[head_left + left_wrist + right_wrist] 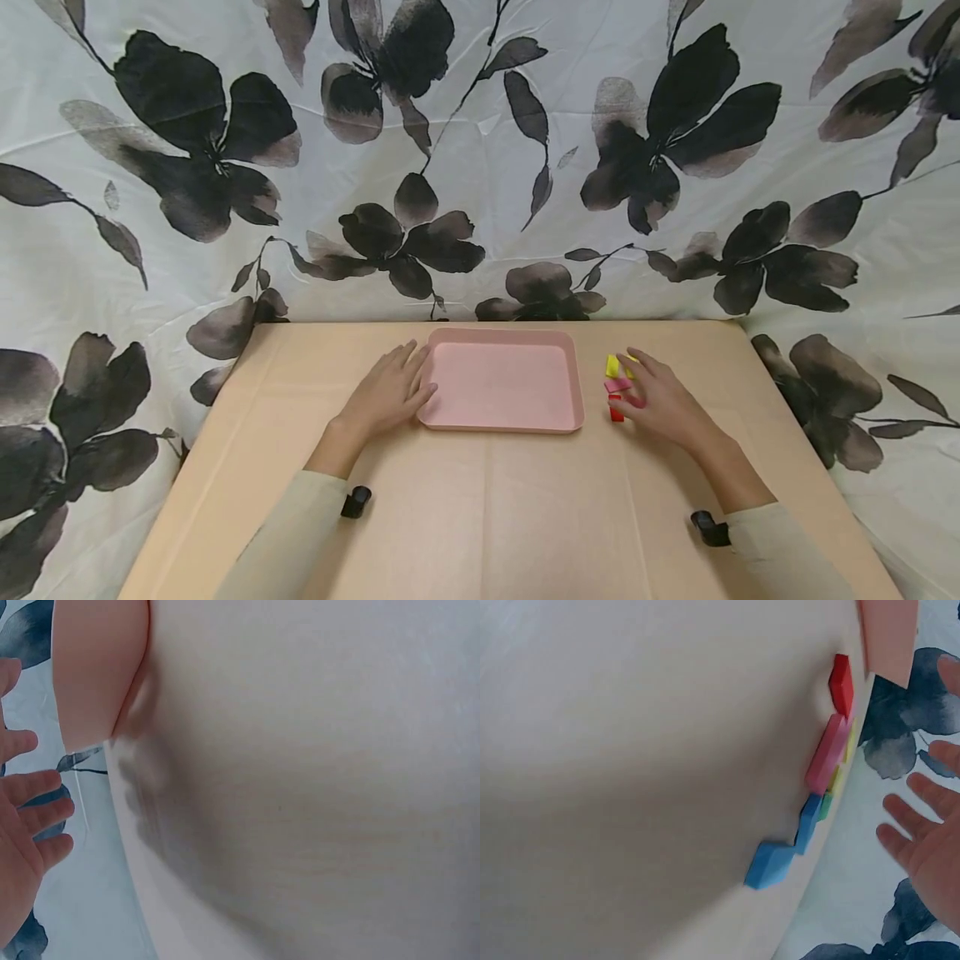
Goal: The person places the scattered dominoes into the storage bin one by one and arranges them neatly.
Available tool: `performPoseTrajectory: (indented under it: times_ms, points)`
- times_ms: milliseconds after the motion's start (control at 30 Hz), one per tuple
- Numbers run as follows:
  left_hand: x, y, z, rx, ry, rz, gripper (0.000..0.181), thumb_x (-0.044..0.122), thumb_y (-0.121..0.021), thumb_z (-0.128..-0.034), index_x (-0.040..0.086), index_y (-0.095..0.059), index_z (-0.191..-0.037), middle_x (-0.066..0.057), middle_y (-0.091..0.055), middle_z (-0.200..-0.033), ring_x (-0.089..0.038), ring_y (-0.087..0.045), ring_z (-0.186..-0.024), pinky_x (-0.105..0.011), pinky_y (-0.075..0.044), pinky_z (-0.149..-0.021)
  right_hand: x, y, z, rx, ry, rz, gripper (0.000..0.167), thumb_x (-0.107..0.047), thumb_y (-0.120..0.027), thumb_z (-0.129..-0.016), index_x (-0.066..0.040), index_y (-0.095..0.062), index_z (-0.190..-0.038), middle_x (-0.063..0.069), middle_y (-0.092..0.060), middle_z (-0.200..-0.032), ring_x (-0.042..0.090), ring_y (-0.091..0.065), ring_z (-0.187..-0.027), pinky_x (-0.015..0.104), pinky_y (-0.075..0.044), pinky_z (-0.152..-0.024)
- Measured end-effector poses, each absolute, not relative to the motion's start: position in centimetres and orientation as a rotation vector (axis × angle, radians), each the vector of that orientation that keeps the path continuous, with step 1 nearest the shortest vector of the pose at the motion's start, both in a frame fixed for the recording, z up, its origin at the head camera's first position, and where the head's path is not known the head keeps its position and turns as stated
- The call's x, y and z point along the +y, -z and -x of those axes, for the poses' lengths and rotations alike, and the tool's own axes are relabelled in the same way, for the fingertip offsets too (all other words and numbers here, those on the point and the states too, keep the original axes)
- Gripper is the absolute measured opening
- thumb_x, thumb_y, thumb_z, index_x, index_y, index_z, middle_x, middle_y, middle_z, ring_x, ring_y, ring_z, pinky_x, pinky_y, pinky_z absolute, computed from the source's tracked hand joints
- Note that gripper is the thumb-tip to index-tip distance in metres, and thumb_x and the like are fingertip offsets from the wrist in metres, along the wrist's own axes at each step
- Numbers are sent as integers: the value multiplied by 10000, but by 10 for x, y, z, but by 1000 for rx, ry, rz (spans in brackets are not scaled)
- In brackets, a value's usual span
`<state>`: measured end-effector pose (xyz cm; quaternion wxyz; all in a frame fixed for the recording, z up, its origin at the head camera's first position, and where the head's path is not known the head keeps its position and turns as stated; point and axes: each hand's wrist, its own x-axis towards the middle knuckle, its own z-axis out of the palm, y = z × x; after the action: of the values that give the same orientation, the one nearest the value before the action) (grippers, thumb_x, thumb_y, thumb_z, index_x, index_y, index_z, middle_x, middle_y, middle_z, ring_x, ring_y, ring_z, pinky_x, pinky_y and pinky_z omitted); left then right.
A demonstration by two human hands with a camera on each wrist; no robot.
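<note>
While the left hand (386,390) is at the left edge of the pink tray (501,379), its fingers are spread and hold nothing. The tray lies flat on the surface (480,508), with its smooth bottom showing. Right of it, the right hand (667,404), fingers loosely spread and holding nothing, gets in the way, hiding some blocks from above: red (616,412), pink (827,754), yellow (612,366), green (825,808) and blue (770,865), close together. A flowery cloth (517,208) is behind.
</note>
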<state>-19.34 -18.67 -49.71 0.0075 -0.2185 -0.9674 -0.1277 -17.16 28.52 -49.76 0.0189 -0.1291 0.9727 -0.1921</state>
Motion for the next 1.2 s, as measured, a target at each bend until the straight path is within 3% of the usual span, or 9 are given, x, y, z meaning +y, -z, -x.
performPoseTrajectory:
  times_ms: [167, 500, 867, 1200]
  points:
    - [-187, 500, 194, -3022, 502, 680, 703, 469, -493, -1039, 28, -396, -1578, -235, -405, -1608, -433, -399, -1477, -538, -315, -1231, 293, 503, 170, 2971, 659, 453, 852, -386, -811, -857, -34, -446, -1541, 241, -377, -1586, 500, -347, -1429, 706, -362, -1120]
    - [-188, 505, 193, -2982, 593, 682, 546, 255, -520, -1043, -29, -485, -1507, -242, -474, -1553, -414, -443, -1445, -529, -359, -1207, 289, 508, 165, 2877, 733, 400, 792, -357, -870, -809, -45, -536, -1455, 208, -534, -1417, 422, -488, -1287, 606, -516, -1023]
    - [-186, 512, 194, -2960, 928, 566, 539, 102, -571, -975, -57, -494, -1484, -239, -518, -1508, -402, -464, -1434, -530, -376, -1196, 289, 516, 164, 2830, 727, 347, 727, -293, -900, -786, -86, -583, -1407, 157, -592, -1279, 329, -586, -1155, 522, -567, -982]
    - [-180, 516, 193, -2861, 1157, 498, 531, 16, -605, -909, -64, -550, -1431, -204, -640, -1319, -280, -669, -1033, -441, -577, -904, 293, 522, 165, 2862, 758, 429, 596, -187, -895, -790, -66, -635, -1313, 97, -614, -1132, 228, -569, -1005, 350, -570, -841]
